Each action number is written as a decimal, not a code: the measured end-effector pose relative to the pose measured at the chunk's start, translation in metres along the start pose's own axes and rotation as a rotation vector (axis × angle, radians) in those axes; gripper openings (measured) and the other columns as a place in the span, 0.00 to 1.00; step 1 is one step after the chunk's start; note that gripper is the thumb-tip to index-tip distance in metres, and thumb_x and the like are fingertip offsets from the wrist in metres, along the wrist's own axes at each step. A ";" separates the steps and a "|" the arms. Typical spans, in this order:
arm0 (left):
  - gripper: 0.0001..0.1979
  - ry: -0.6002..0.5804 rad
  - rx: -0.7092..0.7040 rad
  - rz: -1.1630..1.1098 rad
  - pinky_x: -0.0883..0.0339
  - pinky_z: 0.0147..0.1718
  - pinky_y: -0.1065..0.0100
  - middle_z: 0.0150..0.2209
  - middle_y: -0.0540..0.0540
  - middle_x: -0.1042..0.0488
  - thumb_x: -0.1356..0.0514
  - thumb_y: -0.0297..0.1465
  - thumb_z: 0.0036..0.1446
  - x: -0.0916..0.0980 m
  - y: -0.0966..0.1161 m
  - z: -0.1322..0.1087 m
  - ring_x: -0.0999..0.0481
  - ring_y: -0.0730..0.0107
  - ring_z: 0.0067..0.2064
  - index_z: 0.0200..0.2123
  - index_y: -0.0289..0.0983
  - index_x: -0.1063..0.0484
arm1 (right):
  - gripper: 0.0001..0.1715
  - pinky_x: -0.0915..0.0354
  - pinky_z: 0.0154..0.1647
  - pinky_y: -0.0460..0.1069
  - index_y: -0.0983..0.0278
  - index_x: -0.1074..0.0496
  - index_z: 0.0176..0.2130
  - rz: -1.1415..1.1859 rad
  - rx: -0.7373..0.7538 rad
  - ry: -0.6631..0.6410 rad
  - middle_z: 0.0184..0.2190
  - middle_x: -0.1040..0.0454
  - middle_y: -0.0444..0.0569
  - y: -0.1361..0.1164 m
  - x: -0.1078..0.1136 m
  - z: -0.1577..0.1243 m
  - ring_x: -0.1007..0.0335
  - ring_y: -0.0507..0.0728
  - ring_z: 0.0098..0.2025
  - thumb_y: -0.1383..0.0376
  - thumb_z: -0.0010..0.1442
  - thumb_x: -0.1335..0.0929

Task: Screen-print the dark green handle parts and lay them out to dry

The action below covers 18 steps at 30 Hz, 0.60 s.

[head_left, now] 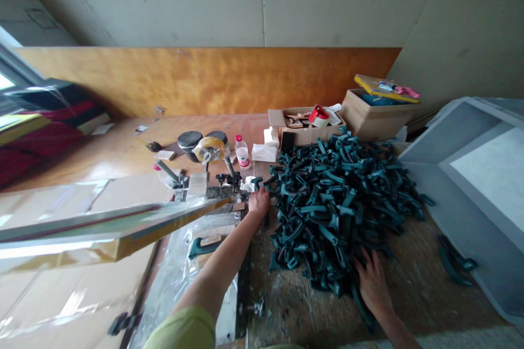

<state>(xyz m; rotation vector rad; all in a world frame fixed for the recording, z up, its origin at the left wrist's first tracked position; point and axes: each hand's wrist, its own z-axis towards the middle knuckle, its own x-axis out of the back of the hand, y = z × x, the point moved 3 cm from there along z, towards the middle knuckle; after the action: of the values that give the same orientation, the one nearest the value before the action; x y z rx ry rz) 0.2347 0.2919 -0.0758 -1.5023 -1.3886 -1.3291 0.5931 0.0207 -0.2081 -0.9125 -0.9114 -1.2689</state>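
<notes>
A large heap of dark green plastic handle-shaped parts (323, 212) lies on the wooden table. My left hand (259, 202) is at the heap's left edge with its fingers curled in; a green part (256, 181) sticks out just beyond them, and the grip itself is partly hidden. At the heap's near edge, my right hand (372, 283) has its fingers spread and touches the parts there. Beside it, a long green part (362, 305) points towards me. One more green part (198, 248) rests on the fixture left of my left forearm.
A tilted frame (123, 240) with a yellowish edge reaches in from the left, over the metal clamp base (219, 191). Behind stand a bottle (242, 154), black-lidded jars (190, 144) and cardboard boxes (374, 117). A grey crate (458, 174) lies right; two loose parts (454, 262) sit before it.
</notes>
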 end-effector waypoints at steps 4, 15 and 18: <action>0.14 0.044 -0.067 -0.075 0.34 0.51 0.62 0.53 0.41 0.27 0.45 0.31 0.62 -0.006 0.016 -0.036 0.25 0.60 0.53 0.50 0.39 0.28 | 0.28 0.40 0.62 0.69 0.58 0.28 0.54 -0.001 -0.015 -0.002 0.69 0.49 0.48 -0.001 -0.002 0.001 0.69 0.72 0.72 0.72 0.57 0.39; 0.23 -0.062 -0.139 -0.234 0.33 0.52 0.65 0.58 0.41 0.27 0.39 0.37 0.57 -0.019 0.025 -0.100 0.25 0.59 0.55 0.56 0.40 0.30 | 0.26 0.46 0.61 0.73 0.56 0.26 0.54 0.052 -0.098 -0.099 0.61 0.35 0.53 -0.013 0.025 0.021 0.55 0.72 0.69 0.70 0.58 0.38; 0.24 0.010 -0.115 -0.284 0.35 0.55 0.65 0.60 0.42 0.30 0.41 0.38 0.60 -0.006 0.018 -0.124 0.27 0.61 0.58 0.58 0.40 0.32 | 0.22 0.40 0.58 0.69 0.57 0.24 0.52 0.133 -0.115 -0.115 0.53 0.27 0.55 -0.008 0.042 0.028 0.41 0.69 0.63 0.66 0.62 0.39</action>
<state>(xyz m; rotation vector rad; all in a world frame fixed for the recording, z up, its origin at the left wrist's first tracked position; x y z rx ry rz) 0.2253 0.1693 -0.0489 -1.4061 -1.5879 -1.6109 0.5873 0.0303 -0.1582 -1.1286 -0.8585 -1.1732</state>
